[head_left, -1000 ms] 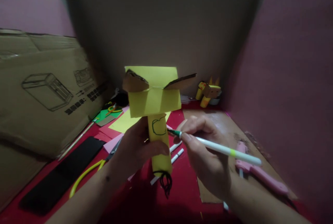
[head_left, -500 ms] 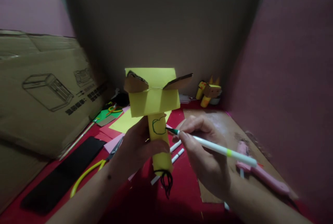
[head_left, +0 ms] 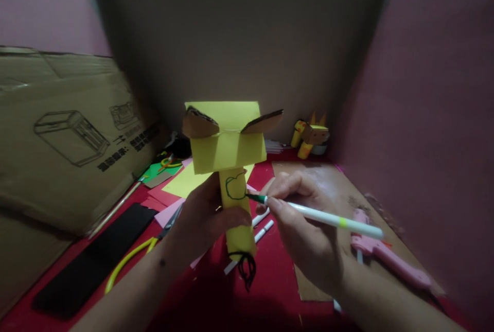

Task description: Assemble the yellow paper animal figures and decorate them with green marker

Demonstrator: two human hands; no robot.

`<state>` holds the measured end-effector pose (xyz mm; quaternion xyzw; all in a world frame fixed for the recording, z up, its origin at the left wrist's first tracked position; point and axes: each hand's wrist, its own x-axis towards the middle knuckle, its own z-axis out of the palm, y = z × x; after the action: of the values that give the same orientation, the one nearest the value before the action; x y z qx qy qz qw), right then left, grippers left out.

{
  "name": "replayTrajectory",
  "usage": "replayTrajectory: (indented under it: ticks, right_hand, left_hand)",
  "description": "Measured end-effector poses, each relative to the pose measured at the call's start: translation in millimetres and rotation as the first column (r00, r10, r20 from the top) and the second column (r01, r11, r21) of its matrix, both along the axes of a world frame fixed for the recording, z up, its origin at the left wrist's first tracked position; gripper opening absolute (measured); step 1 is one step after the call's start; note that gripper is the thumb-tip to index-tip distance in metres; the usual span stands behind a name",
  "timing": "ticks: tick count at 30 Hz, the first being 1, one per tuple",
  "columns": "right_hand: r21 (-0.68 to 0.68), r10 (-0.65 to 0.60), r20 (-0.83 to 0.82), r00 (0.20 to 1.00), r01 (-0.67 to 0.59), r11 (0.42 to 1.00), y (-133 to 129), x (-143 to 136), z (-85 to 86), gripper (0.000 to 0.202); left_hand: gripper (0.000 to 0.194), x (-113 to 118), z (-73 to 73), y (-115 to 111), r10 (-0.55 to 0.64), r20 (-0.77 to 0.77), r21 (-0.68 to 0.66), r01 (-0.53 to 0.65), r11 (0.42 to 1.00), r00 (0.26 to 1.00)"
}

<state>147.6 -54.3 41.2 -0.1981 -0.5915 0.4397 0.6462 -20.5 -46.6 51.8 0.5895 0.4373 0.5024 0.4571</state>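
Upright in my left hand (head_left: 210, 213) is a yellow paper figure (head_left: 228, 153) with a boxy head, two brown cardboard ear-like flaps and a tube body. My thumb lies across the tube, and the other fingers are hidden behind it. A green rounded outline is drawn on the tube above the thumb. Black cord hangs from the tube's lower end. My right hand (head_left: 299, 213) pinches a white marker (head_left: 328, 219) with a green tip, which meets the right edge of the tube beside the outline.
On the red tabletop (head_left: 266, 283) are a black slab (head_left: 94, 255), yellow-handled scissors (head_left: 129, 260) and coloured paper (head_left: 183, 182). To the right, a pink glue gun (head_left: 393, 265) lies on brown board (head_left: 320, 188). Behind stands a small yellow figure (head_left: 314, 135); a cardboard box (head_left: 69, 110) is left.
The green outline extends slightly farther along its lower right side. The marker tip has moved a little downward, and my right hand shifted slightly with it. My left hand holds nearly still.
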Motion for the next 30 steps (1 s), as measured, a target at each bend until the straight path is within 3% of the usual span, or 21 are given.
replayTrajectory:
  ticks: [5,10,14,30]
  right_hand:
    - [-0.011,-0.03,-0.006,1.0,0.03,0.999,0,0,-0.2,0.012]
    - [-0.061,-0.044,-0.022,0.999,0.043,0.997,-1,0,-0.6,0.008]
    - [-0.06,-0.064,-0.01,0.998,0.064,0.996,-2,-1,2.4,0.007]
    - [-0.064,-0.073,0.065,0.995,0.078,0.995,-7,-1,7.8,0.006]
  left_hand:
    - [0.04,1,3.6,-3,-0.001,-0.005,0.009,0.001,1.0,1.0]
    - [0.046,-2,-1.5,4,-0.186,0.091,0.051,0.182,0.982,0.978]
    - [0.045,-6,-7.1,10,-0.265,0.174,0.096,0.252,0.963,0.948]
    - [0.046,-8,-7.5,11,-0.272,0.212,0.072,0.262,0.962,0.939]
